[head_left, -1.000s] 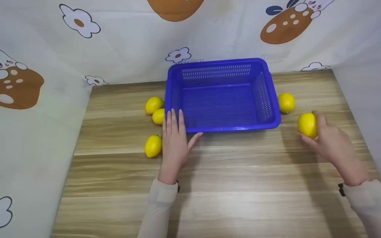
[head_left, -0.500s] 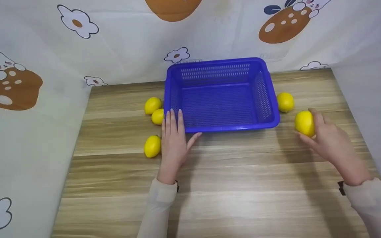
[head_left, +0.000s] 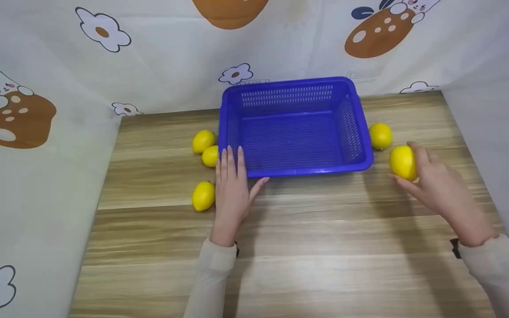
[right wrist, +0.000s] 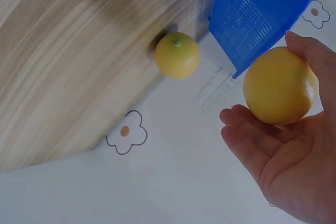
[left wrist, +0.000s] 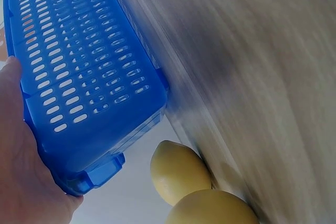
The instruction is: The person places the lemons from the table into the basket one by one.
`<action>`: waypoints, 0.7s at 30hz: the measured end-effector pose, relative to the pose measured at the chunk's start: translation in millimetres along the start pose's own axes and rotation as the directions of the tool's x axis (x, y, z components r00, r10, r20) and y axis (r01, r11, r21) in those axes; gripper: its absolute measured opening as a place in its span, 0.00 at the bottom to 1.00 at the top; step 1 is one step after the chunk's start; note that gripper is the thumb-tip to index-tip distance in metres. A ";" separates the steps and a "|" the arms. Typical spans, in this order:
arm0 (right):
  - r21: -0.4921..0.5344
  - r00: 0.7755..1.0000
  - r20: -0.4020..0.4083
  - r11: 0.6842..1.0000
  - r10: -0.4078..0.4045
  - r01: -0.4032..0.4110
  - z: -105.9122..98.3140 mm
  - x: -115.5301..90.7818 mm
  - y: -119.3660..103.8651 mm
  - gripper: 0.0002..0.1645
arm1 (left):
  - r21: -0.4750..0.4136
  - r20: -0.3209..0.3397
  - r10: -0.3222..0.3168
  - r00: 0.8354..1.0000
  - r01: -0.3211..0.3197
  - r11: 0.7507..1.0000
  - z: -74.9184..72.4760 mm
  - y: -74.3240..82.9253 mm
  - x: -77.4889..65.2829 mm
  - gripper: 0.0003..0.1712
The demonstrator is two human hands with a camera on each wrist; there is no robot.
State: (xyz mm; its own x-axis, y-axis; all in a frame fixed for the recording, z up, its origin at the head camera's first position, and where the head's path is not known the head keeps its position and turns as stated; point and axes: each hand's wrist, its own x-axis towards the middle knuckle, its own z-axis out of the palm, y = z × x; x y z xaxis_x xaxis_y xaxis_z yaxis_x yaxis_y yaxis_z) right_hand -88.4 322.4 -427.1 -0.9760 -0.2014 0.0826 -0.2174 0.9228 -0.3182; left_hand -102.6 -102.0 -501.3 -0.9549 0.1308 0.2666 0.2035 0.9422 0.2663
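Observation:
My right hand holds a yellow lemon between thumb and fingers, raised off the table to the right of the blue plastic basket. In the right wrist view the thumb and fingers lie on opposite sides of this lemon. My left hand rests on the front-left corner of the basket, fingers straight over its rim and thumb spread along the front. Inside, the basket's slatted bottom shows bare. Another lemon lies beside the basket's right wall.
Three lemons lie left of the basket: one at the back, a second lemon close against the wall, and a nearer lemon by the left hand. A printed cloth hangs behind the wooden table.
My right hand has moved slightly left and away from me with its lemon, closer to the basket. The left hand stays on the basket's corner.

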 end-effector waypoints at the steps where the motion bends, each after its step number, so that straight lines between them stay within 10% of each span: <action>1: 0.000 1.000 -0.001 1.000 -0.002 0.002 -0.3 0.2 -0.3 0.52 | -0.002 -0.001 0.000 1.000 0.000 1.000 -0.1 0.1 -0.1 0.58; 21: -0.013 0.998 -0.022 0.998 -0.059 0.059 -5.7 6.0 -10.2 0.50 | -0.004 -0.022 0.002 1.000 -0.002 1.000 1.7 0.5 -0.6 0.57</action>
State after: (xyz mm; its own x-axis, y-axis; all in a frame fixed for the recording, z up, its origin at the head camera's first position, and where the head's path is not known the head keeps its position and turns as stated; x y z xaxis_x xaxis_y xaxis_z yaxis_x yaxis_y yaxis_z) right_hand -91.9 313.6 -417.9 -0.9610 -0.2481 0.1220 -0.2739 0.9137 -0.3001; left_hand -102.3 -101.0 -502.9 -0.9494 0.1259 0.2878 0.2064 0.9407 0.2692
